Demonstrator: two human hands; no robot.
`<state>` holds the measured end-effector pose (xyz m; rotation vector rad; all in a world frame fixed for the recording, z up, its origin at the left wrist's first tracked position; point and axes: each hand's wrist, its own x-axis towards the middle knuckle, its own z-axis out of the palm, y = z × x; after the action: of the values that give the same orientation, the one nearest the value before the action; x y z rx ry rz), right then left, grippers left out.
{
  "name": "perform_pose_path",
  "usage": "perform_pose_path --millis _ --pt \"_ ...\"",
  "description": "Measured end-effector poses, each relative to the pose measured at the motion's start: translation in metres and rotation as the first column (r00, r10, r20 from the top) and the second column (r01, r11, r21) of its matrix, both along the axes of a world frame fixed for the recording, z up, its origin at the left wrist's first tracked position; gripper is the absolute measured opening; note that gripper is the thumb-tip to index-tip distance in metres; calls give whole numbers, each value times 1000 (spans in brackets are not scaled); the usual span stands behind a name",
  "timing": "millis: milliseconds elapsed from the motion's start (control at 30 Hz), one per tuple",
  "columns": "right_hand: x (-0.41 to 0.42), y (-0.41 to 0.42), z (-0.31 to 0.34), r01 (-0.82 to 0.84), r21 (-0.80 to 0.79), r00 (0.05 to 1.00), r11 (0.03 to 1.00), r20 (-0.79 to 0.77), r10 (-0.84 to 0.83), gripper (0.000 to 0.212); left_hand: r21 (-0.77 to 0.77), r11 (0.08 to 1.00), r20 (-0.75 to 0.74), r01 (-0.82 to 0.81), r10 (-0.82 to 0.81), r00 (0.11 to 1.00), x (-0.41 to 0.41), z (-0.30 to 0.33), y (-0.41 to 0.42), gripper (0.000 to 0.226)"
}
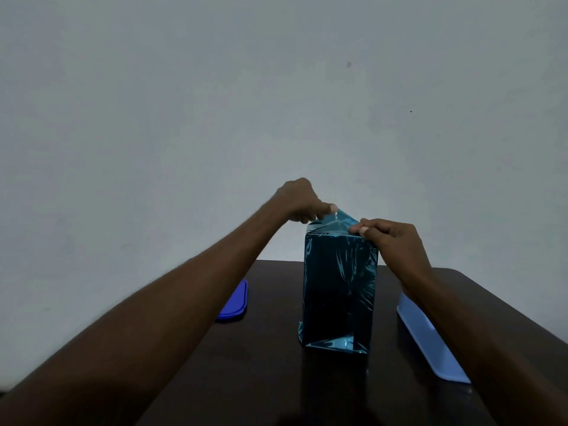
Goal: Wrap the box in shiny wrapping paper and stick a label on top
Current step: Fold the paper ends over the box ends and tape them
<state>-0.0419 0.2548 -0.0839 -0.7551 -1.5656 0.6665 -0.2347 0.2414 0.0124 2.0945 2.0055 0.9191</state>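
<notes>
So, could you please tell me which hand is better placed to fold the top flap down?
The left hand: it pinches the raised flap; the right hand pinches a corner.

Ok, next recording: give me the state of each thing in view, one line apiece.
box: upright on the table, covered in blue shiny paper, no label visible.
top flap: raised, not folded flat.
left hand: pinches the flap's left side.
right hand: pinches the flap's right edge.
blue lid: flat on the table, left of the box.
pale container: on the table, right of the box.
</notes>
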Motion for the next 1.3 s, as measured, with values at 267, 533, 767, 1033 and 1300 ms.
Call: perform_pose_path --millis 267,533,767,1033,1300 --pt "0 -4 1 -19 -42 999 999 -28 18 20 -256 966 114 -19 49 992 3 0 -7 35" --pt "-1 1 2 -18 -70 1000 997 -17 17 25 -200 977 -22 -73 70 997 8 -6 -6 36" --pt "-1 3 3 19 -68 1000 997 1 -19 29 -137 990 -33 16 -21 999 5 -17 -3 37" --pt "-2 0 5 82 -53 996 995 46 -80 28 -23 997 123 80 -77 989 0 -30 -10 21" --pt "-3 -3 7 125 3 985 992 120 -124 28 267 964 -28 12 -4 1000 1 -43 -9 15"
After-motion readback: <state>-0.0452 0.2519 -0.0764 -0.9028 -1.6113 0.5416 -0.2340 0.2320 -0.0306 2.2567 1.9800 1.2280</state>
